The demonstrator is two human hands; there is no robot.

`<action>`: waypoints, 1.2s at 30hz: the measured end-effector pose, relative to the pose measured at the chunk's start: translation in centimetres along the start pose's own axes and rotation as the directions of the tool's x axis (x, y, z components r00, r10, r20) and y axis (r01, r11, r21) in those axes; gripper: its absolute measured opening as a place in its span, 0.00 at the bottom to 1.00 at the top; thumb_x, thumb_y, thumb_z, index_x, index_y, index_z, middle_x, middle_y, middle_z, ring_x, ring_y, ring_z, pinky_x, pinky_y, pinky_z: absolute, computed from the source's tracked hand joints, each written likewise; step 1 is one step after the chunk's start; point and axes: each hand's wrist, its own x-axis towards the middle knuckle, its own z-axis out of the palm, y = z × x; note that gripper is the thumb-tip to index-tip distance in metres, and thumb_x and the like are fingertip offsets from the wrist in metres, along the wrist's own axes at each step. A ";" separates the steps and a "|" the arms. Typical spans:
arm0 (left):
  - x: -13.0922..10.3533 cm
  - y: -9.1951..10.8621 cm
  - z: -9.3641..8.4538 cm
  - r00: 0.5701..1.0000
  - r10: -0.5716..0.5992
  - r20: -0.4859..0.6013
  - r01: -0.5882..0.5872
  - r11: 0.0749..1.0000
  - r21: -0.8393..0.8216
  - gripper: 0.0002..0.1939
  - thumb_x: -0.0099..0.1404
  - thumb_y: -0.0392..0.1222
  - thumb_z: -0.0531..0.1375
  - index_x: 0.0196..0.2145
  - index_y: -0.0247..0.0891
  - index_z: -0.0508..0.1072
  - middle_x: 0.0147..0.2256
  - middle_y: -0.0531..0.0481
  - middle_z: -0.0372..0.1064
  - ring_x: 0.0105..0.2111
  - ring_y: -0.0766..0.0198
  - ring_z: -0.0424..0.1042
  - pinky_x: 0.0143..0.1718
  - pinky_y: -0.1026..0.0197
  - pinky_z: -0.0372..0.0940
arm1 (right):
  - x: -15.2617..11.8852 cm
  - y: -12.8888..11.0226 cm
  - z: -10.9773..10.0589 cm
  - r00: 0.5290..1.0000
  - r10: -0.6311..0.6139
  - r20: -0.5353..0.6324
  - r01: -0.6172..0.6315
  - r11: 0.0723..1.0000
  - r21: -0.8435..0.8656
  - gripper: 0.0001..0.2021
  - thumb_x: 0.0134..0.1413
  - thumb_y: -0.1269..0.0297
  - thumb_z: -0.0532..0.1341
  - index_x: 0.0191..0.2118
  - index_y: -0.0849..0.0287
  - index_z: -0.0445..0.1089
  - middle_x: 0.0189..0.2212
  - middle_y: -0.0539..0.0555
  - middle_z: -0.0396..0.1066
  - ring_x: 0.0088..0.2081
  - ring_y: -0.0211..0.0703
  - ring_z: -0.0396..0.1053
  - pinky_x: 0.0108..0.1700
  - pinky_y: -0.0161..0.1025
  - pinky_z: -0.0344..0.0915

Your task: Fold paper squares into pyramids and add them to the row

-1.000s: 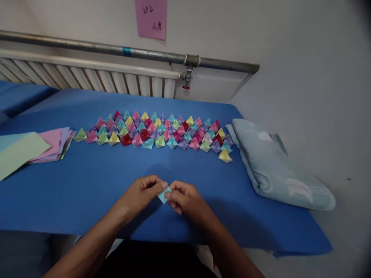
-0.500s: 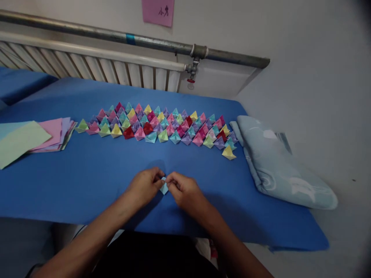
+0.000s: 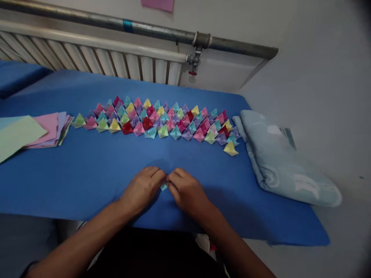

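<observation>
A small folded piece of light-blue paper (image 3: 164, 187) was held just above or against the blue covering (image 3: 72, 185), near its front edge; whether it touched the cloth could not be told. The left hand (image 3: 142, 188) pinched it from one side and the right hand (image 3: 187, 192) from the other, fingers of both bent and closed on it, the fingertips nearly meeting. The hands hid most of the paper, leaving only a lower corner visible.

Beyond the hands, origami boats (image 3: 175, 132) stood in close-set rows of pink, red, yellow, green, purple and blue. One yellow boat (image 3: 231, 149) sat at the near right end, in front of the others. Just beside the left end of the rows lay a stack of coloured paper (image 3: 48, 126), a pale green sheet (image 3: 20, 135) askew on top. A folded grey-blue blanket (image 3: 275, 158) with white patterns lay to the right. Along the wall behind ran a white radiator (image 3: 133, 65), a metal pipe (image 3: 159, 31) and a red-handled valve (image 3: 194, 61).
</observation>
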 end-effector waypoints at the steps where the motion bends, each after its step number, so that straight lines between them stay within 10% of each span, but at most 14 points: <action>1: -0.2 -0.3 0.1 0.998 0.064 -0.027 -0.063 0.998 0.017 0.09 0.70 0.34 0.52 0.35 0.37 0.72 0.31 0.49 0.70 0.32 0.60 0.68 0.35 0.59 0.64 | 0.0 0.1 0.0 1.000 -0.022 0.007 0.022 1.000 -0.003 0.06 0.60 0.73 0.58 0.34 0.59 0.71 0.33 0.53 0.71 0.35 0.40 0.68 0.37 0.34 0.61; 8: -1.5 -1.0 -0.9 0.967 0.246 -0.069 -0.239 0.966 0.097 0.11 0.71 0.33 0.50 0.44 0.34 0.71 0.39 0.45 0.75 0.35 0.60 0.71 0.38 0.56 0.63 | -0.4 0.6 -0.3 0.991 -0.122 0.055 0.122 0.992 0.004 0.06 0.61 0.70 0.58 0.41 0.61 0.73 0.40 0.57 0.74 0.42 0.45 0.69 0.45 0.40 0.65; 25: -1.8 -1.3 -0.8 0.960 0.236 -0.150 -0.234 0.972 0.031 0.06 0.70 0.35 0.56 0.42 0.34 0.73 0.40 0.48 0.77 0.42 0.59 0.70 0.44 0.55 0.59 | -1.2 1.5 0.8 0.977 -0.194 -0.091 0.191 0.981 -0.047 0.08 0.64 0.66 0.56 0.40 0.58 0.73 0.40 0.55 0.75 0.38 0.43 0.71 0.39 0.38 0.67; 36: -1.5 -1.0 -0.2 0.997 0.011 -0.074 -0.016 0.997 -0.074 0.12 0.73 0.41 0.51 0.37 0.39 0.74 0.37 0.49 0.72 0.38 0.59 0.66 0.39 0.55 0.56 | -1.0 1.1 1.1 0.988 -0.071 -0.138 0.077 0.996 0.043 0.05 0.61 0.69 0.57 0.38 0.58 0.71 0.39 0.55 0.74 0.39 0.43 0.72 0.41 0.38 0.68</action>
